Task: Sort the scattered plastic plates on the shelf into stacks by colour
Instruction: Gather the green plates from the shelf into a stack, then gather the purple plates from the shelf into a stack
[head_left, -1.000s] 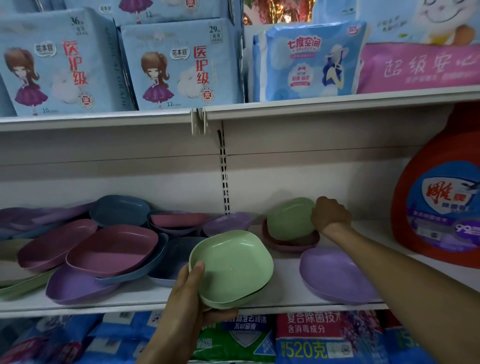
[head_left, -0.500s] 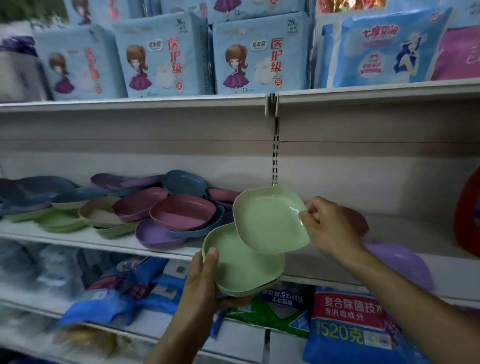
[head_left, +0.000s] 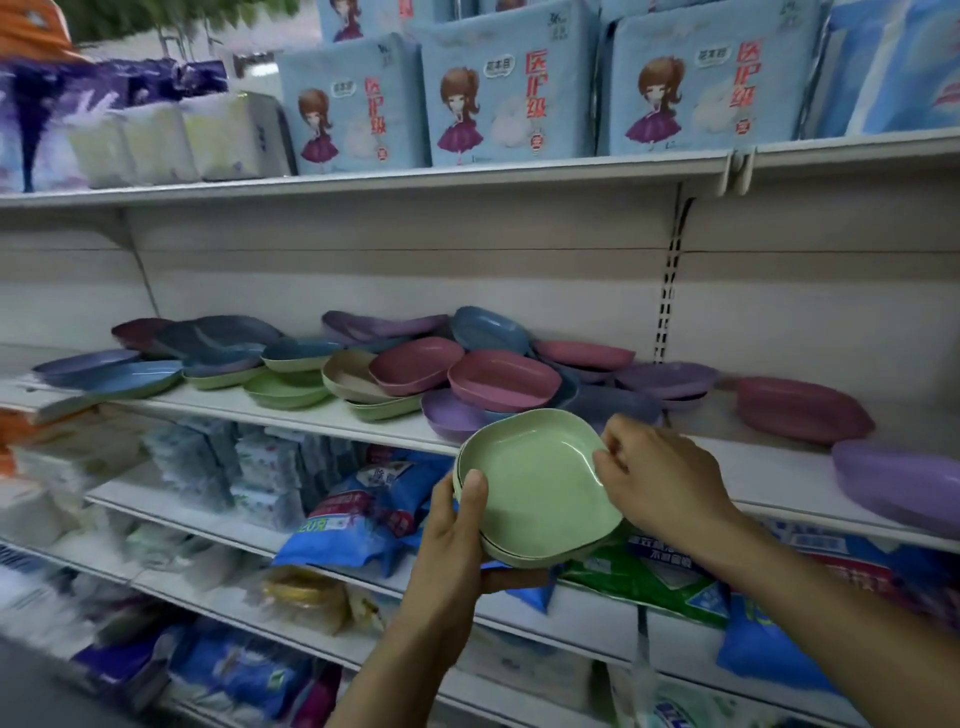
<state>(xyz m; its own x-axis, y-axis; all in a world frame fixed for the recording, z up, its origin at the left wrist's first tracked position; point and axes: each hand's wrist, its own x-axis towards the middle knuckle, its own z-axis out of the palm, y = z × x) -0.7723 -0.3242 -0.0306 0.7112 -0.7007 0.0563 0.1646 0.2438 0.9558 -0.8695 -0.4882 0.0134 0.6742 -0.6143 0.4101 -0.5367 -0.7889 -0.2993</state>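
Since they look like thin moulded plastic, the pale green squarish plastic plates should be light, stiff and a bit slick. Best hold is the raised rim, thumb over and fingers under. The nested stack is in the air just in front of the white shelf edge, not resting on it. The left hand grips the stack's near-left rim, thumb on top. The right hand pinches the top plate's right rim. Loose green plates lie on the shelf, well to the left.
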